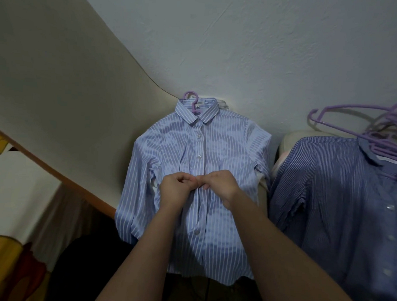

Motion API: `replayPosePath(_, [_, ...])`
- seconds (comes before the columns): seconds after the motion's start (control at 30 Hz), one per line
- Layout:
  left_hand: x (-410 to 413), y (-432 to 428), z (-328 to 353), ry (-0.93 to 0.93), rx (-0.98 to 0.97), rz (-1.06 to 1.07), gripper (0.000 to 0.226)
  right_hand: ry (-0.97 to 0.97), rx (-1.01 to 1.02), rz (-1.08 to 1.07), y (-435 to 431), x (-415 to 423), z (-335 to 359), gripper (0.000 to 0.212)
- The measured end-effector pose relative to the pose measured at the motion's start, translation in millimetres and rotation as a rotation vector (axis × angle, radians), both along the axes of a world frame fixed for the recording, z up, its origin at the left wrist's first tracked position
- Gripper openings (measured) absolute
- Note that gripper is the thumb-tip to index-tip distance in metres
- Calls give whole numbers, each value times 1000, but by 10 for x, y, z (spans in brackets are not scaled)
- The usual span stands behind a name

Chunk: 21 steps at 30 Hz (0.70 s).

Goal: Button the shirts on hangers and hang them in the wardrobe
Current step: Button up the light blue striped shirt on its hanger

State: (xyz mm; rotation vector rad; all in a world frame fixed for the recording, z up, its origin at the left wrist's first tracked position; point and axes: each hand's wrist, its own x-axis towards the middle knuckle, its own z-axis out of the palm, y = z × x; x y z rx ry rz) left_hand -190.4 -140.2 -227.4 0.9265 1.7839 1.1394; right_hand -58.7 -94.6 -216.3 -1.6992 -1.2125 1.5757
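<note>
Pale-blue striped shirt (227, 147) is spread at centre, collar toward 12 o'clock, while at 3 o'clock a darker shirt (339, 190) is cut off by the frame edge, with a tangle of spare hangers (380, 133) on its collar. The left hand (174, 185) and right hand (221, 185) meet mid-placket, fingers curled and pinching the cloth, hiding any button between them. Only the purple hook of the hanger (190, 97) shows above the collar.

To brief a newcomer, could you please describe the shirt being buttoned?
Below the textured white wall are two striped shirts. The light blue shirt is the left one, its collar on a purple hanger, with the left hand and right hand pinching its front. Unlike the darker shirt beside it, it has broad white stripes.
</note>
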Motion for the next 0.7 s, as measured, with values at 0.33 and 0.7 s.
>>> replayPosePath(0.33, [-106, 32, 56, -52, -38, -74, 9, 35, 18, 39, 44, 22, -10, 30])
replayPosePath(0.7, [-62, -19, 97, 85, -20, -93, 12, -5, 24, 110, 10, 57, 45, 28])
